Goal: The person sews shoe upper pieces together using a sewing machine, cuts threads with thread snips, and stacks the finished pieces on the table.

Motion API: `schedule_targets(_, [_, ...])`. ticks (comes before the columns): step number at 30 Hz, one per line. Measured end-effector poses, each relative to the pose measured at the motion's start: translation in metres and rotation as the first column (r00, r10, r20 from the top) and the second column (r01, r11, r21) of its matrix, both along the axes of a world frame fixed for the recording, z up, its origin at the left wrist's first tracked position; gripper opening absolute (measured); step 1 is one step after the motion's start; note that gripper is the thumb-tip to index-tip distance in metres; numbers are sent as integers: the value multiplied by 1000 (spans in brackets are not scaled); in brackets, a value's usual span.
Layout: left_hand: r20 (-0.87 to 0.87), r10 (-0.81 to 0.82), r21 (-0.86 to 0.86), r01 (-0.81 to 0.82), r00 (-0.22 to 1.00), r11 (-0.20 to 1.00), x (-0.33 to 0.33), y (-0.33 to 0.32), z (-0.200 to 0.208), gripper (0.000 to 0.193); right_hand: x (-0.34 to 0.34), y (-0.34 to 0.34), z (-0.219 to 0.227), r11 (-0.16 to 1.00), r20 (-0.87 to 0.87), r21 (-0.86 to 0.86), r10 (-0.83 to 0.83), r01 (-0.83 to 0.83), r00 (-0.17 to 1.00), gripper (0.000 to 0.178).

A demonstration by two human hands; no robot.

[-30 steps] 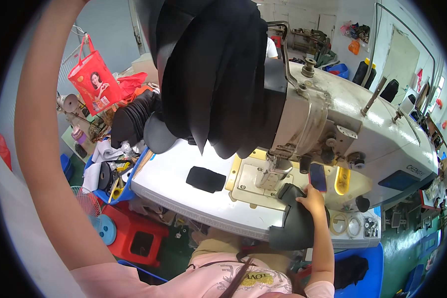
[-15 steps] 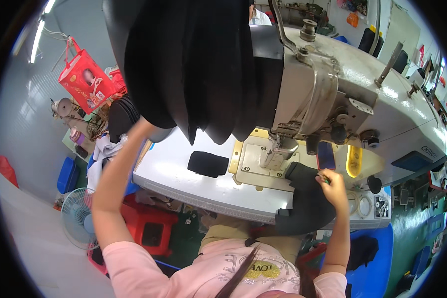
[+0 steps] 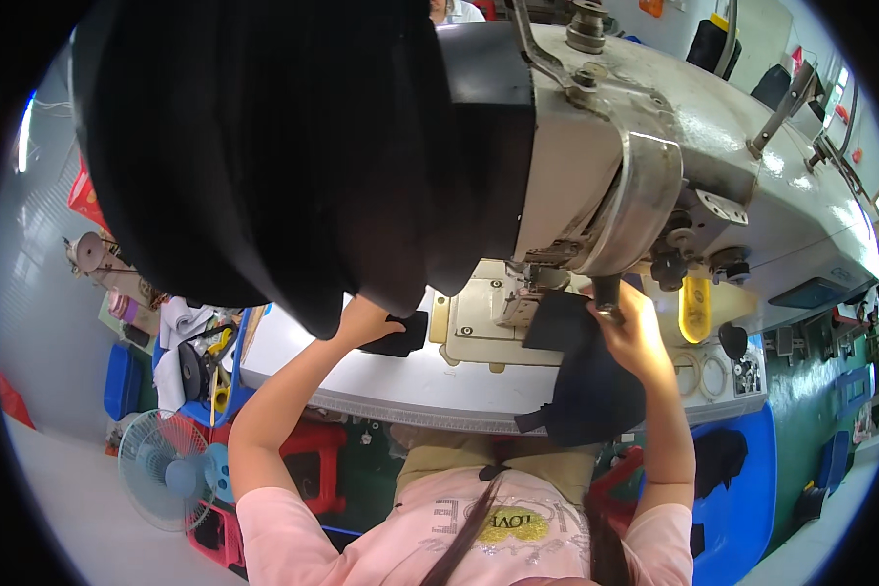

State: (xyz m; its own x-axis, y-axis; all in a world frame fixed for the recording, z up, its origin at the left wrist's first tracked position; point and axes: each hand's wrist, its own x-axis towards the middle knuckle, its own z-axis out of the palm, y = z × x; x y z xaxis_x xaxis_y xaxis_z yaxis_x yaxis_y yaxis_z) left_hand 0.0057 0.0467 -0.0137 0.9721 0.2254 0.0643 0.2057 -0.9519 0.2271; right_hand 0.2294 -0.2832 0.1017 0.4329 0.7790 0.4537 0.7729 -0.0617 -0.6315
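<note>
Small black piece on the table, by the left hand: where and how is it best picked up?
Probably by its left end, coming from the left, pinched lightly between its two faces. The small black piece looks thin and flat, lying low over the table, and the left hand is already at that end.
</note>
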Motion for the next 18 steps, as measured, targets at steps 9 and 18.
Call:
schedule_targets(9, [-131, -104, 45, 111, 986, 993, 9, 14, -13, 31, 5, 22, -30, 999, -83, 43, 4, 0, 997, 17])
schedule_targets(18, [-207, -125, 266, 179, 970, 947, 11, -21, 22, 33, 19, 18, -39, 999, 137, 36, 26, -31, 990, 16])
